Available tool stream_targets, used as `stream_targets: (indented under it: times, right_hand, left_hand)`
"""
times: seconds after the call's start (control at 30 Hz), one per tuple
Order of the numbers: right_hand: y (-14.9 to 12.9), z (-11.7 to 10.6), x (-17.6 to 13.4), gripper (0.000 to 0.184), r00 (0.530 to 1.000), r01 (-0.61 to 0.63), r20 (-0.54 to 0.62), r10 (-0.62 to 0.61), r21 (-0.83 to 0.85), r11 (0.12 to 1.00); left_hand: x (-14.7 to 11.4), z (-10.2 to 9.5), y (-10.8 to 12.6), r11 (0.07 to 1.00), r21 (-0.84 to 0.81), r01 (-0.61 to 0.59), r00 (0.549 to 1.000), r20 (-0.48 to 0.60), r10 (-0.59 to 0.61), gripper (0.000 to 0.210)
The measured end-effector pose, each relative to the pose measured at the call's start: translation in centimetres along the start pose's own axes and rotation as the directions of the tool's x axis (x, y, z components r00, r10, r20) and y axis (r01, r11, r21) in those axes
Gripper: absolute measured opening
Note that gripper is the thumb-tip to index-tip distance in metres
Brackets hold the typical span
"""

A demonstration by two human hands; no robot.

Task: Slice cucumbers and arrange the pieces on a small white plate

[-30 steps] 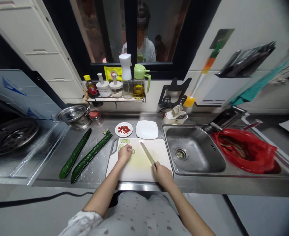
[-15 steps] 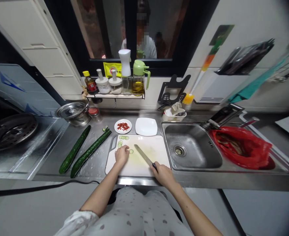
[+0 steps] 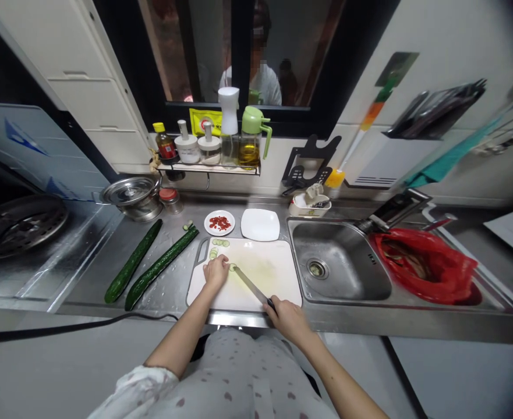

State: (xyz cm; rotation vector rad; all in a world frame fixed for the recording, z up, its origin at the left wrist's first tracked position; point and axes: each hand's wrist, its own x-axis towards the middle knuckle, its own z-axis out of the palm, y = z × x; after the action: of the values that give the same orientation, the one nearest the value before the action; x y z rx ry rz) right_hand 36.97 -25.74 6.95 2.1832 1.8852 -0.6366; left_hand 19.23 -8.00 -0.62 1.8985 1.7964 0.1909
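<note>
My right hand [image 3: 287, 319] is wrapped round the handle of a kitchen knife [image 3: 251, 286], its blade slanting up and left over the white cutting board [image 3: 273, 267]. The blade's tip meets a small cucumber slice [image 3: 232, 267] beside my left fingertips. My left hand [image 3: 216, 272] is on the board's left side with its fingers curled together; what they hold, if anything, is hidden. Just beyond it, more cucumber slices [image 3: 220, 242] lie in a row at the board's upper left. A cut cucumber [image 3: 162, 267] and a whole cucumber [image 3: 134, 261] lie on the steel counter to the left.
Behind the board stand a plate of chopped red pieces [image 3: 207, 228] and a white square plate [image 3: 260, 224]. The sink [image 3: 341, 279] is at the right, with a red plastic bag [image 3: 452, 270] beyond it. Bottles stand on a wall shelf [image 3: 208, 168]; a steel pot [image 3: 136, 201] sits back left.
The knife has moved left, bringing its tip to the cucumber slice by my left hand. My left hand has stayed almost in place. The view has shifted slightly.
</note>
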Motion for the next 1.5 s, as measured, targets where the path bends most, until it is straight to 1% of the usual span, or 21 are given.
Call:
stream_targets:
  times: [0.13, 0.4, 0.7, 0.87, 1.0, 1.2, 1.37, 1.5]
  right_hand:
    - [-0.3, -0.2, 0.0, 0.035, 1.0, -0.007, 0.028, 0.008, -0.006, 1.0]
    - [-0.7, 0.2, 0.1, 0.035, 1.0, -0.021, 0.015, 0.022, -0.008, 1.0]
    - [-1.4, -0.7, 0.3, 0.032, 0.994, -0.035, 0.101, 0.035, 0.001, 0.999]
    - [-1.4, -1.0, 0.6, 0.033, 0.992, -0.028, 0.121, 0.028, -0.004, 1.0]
    - [-1.6, -1.0, 0.5, 0.033, 0.991, -0.034, 0.128, 0.034, -0.002, 0.999]
    - [-1.8, -0.7, 0.4, 0.033, 0.994, -0.028, 0.102, 0.026, 0.01, 1.0]
    - [-1.7, -0.4, 1.0, 0.033, 0.997, -0.015, 0.074, 0.015, -0.003, 1.0]
    - [-1.9, -0.4, 1.4, 0.034, 0.997, -0.016, 0.075, 0.016, -0.001, 1.0]
  left_hand:
    - [-0.1, -0.1, 0.0, 1.0, -0.001, 0.007, 1.0, 0.002, -0.007, 0.019]
    - [-0.2, -0.3, 0.2, 1.0, -0.008, 0.011, 1.0, 0.011, -0.011, 0.019]
    - [-0.1, -0.9, 0.5, 1.0, -0.01, 0.03, 0.998, 0.047, -0.029, 0.016]
    - [0.3, -1.2, 0.6, 0.998, -0.007, 0.061, 0.995, 0.077, -0.061, 0.016]
    - [0.4, -1.2, 0.6, 0.998, -0.008, 0.065, 0.995, 0.076, -0.064, 0.017]
    - [0.5, -1.1, 0.5, 0.998, -0.015, 0.055, 0.996, 0.075, -0.054, 0.017]
    - [0.6, -1.0, 0.5, 0.998, -0.011, 0.058, 0.996, 0.07, -0.058, 0.017]
    - [0.6, -1.1, 0.6, 0.998, -0.014, 0.06, 0.996, 0.074, -0.059, 0.018]
